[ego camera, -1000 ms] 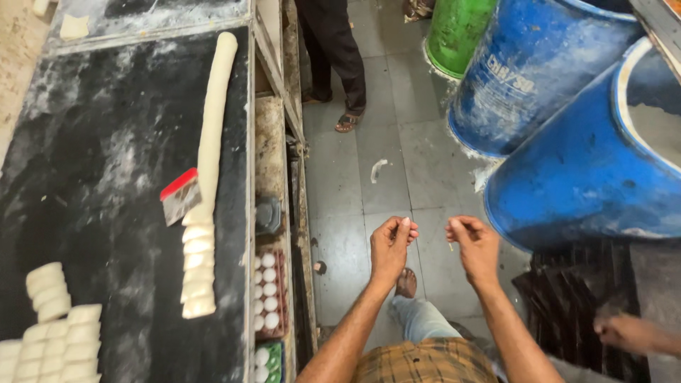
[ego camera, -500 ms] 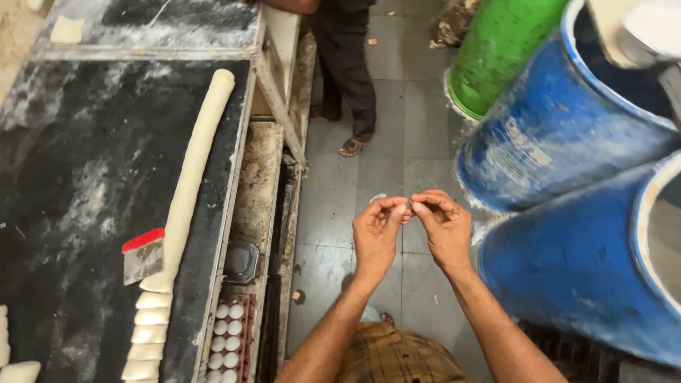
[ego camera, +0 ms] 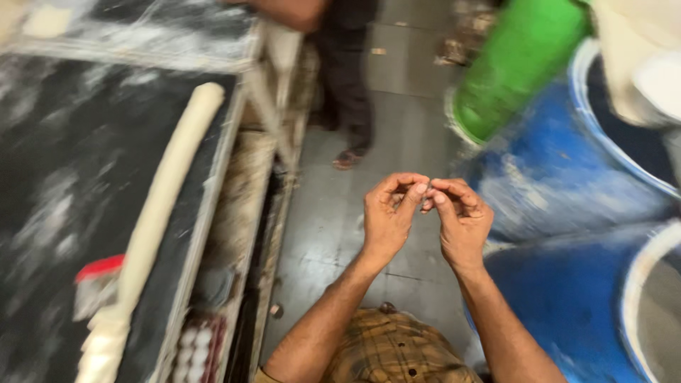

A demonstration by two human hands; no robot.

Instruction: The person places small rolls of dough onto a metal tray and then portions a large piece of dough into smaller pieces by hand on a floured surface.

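Observation:
My left hand (ego camera: 389, 216) and my right hand (ego camera: 461, 216) are raised side by side over the grey floor, fingertips pinched together and touching each other. Whether something tiny sits between the fingertips I cannot tell; the frame is blurred. To the left, a long pale roll of dough (ego camera: 159, 206) lies along the edge of a black floured worktable (ego camera: 50, 177). Its near end is cut into pieces, and a scraper with a red handle (ego camera: 96, 280) lies beside it.
Blue barrels (ego camera: 560, 184) and a green barrel (ego camera: 518, 67) stand close on the right. Another person's legs and sandalled foot (ego camera: 351, 106) are ahead in the aisle. A tray of eggs (ego camera: 198, 344) sits below the table edge. My checked garment (ego camera: 394, 351) shows at the bottom.
My hands, apart a second ago, have come together at the fingertips and risen in view. The camera has swung, so the table and barrels have shifted in the view.

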